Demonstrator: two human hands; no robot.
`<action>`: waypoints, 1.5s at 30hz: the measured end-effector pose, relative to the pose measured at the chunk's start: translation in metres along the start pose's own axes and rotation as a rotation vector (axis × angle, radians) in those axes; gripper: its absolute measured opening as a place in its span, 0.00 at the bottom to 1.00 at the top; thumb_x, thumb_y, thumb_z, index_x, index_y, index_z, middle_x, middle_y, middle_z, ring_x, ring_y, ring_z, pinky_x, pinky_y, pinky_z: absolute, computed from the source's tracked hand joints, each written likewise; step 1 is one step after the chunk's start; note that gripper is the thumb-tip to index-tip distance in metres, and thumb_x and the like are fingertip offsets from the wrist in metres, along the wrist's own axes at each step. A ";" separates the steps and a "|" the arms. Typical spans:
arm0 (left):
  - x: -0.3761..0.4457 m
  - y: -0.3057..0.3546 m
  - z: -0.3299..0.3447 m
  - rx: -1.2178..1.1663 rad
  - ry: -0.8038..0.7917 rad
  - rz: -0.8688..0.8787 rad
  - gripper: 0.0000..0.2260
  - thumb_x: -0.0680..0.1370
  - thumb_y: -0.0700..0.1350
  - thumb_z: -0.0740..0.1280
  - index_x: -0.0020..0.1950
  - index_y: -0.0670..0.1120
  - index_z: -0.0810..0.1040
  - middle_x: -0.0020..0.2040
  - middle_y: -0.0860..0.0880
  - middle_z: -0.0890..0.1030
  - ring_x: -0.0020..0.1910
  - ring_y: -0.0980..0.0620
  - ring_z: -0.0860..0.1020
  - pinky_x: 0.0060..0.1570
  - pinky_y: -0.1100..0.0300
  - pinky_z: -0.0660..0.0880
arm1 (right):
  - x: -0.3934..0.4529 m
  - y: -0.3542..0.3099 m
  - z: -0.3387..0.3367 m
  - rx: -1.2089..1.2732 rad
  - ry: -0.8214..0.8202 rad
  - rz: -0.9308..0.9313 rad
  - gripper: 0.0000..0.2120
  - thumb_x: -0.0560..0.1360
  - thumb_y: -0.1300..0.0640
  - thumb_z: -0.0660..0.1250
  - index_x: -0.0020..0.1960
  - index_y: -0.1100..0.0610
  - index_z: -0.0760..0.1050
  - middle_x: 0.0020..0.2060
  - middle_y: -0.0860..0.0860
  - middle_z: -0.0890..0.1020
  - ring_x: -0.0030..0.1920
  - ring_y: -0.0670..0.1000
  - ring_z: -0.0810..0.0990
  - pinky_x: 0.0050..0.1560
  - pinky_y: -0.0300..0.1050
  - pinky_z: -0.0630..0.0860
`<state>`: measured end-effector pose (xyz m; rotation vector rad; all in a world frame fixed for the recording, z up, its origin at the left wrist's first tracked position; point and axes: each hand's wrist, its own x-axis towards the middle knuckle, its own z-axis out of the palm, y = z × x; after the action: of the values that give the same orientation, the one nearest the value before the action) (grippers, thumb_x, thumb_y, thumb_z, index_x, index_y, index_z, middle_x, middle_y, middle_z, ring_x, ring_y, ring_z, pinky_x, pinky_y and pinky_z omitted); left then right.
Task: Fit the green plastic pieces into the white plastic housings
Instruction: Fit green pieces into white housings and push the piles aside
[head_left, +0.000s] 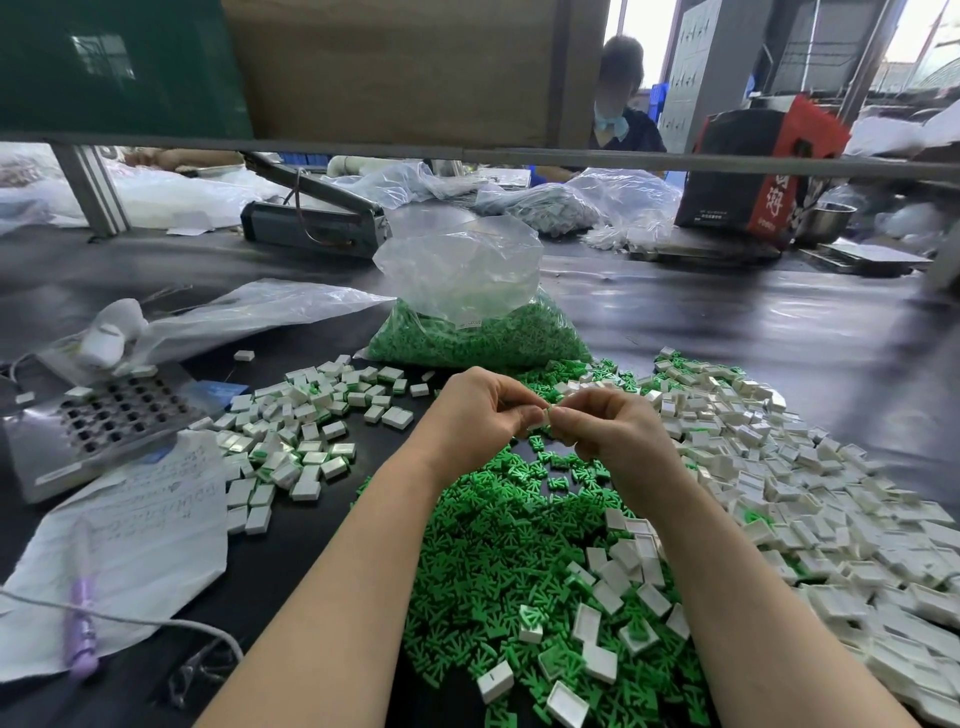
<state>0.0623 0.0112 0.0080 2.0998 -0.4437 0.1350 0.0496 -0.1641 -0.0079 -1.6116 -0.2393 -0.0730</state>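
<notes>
Both your hands pinching one white housing (546, 415)

Left hand (483, 410) and right hand (605, 423) hold it above the green pieces (493, 545); loose housings (810, 499) right, bag (478, 317) behind.

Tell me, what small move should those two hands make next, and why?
Probably press the piece home: the left hand and right hand pinch one white housing between their fingertips above the green pieces. Whether the insert is already seated is too small to tell.
</notes>
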 end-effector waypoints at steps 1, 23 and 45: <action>0.000 0.000 0.000 0.016 -0.005 -0.001 0.05 0.76 0.42 0.73 0.50 0.48 0.86 0.38 0.53 0.85 0.37 0.56 0.82 0.39 0.61 0.80 | 0.000 0.001 0.000 -0.011 -0.002 0.008 0.04 0.74 0.66 0.71 0.40 0.61 0.79 0.31 0.54 0.81 0.29 0.46 0.75 0.29 0.37 0.70; -0.010 -0.030 -0.047 0.379 0.327 -0.319 0.03 0.76 0.47 0.71 0.46 0.50 0.85 0.41 0.52 0.84 0.39 0.54 0.80 0.44 0.57 0.75 | 0.010 0.004 -0.020 -0.560 0.281 0.044 0.06 0.77 0.59 0.69 0.41 0.57 0.77 0.38 0.55 0.82 0.40 0.55 0.81 0.42 0.52 0.79; -0.001 -0.001 0.002 -0.001 0.014 -0.214 0.04 0.79 0.48 0.69 0.49 0.49 0.82 0.43 0.50 0.83 0.39 0.54 0.82 0.39 0.61 0.77 | 0.008 0.000 -0.017 -0.866 0.054 0.016 0.03 0.74 0.50 0.72 0.46 0.48 0.80 0.40 0.44 0.82 0.36 0.39 0.78 0.35 0.32 0.71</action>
<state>0.0612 0.0101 0.0056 2.1288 -0.2082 0.0238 0.0586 -0.1797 -0.0054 -2.4680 -0.1562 -0.2306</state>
